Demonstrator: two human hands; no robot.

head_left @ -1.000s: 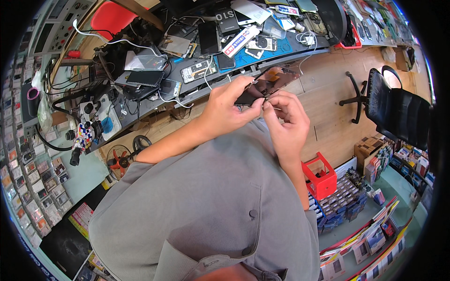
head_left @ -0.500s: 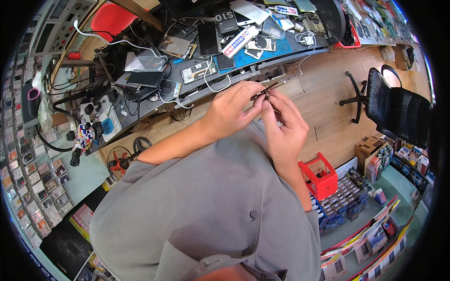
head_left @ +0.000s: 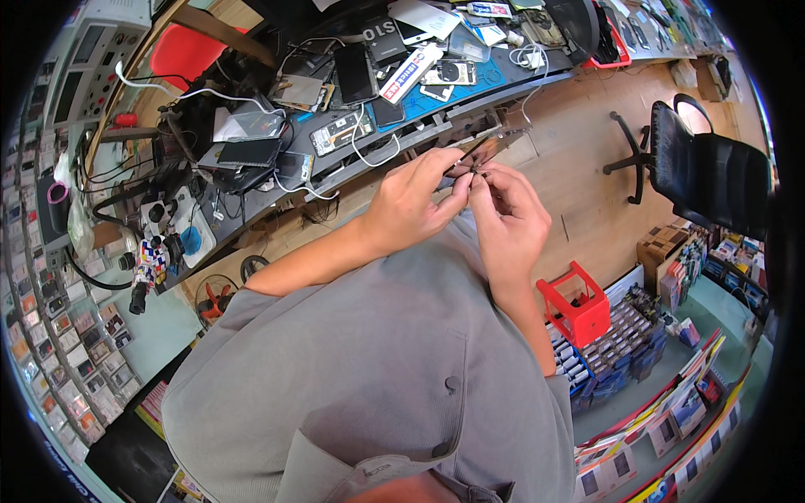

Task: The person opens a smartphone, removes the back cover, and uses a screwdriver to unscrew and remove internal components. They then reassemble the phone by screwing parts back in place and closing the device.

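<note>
In front of my chest, over the floor, both hands meet around a thin, flat panel (head_left: pixel 484 153) with a dark edge and a glossy face. It is tilted and partly hidden by fingers, so its exact kind is unclear. My left hand (head_left: pixel 411 201) is closed on its near left end, thumb and fingers gripping. At the same end, my right hand (head_left: pixel 510 214) is closed in a pinch, its thumb and fingertips touching the left thumb tip. Something small and dark sits at those fingertips, too small to name.
A cluttered bench (head_left: pixel 335 172) stands ahead, bearing an opened phone (head_left: pixel 342 132), a dark phone (head_left: pixel 355 74), a white box (head_left: pixel 411 73) and cables. A microscope (head_left: pixel 149 260) is at the left. A black chair (head_left: pixel 704 172) and a red stool (head_left: pixel 579 306) stand right.
The panel has tipped so that more of its glossy face shows. My hands keep their grip in nearly the same place, while the surroundings have shifted slightly in view.
</note>
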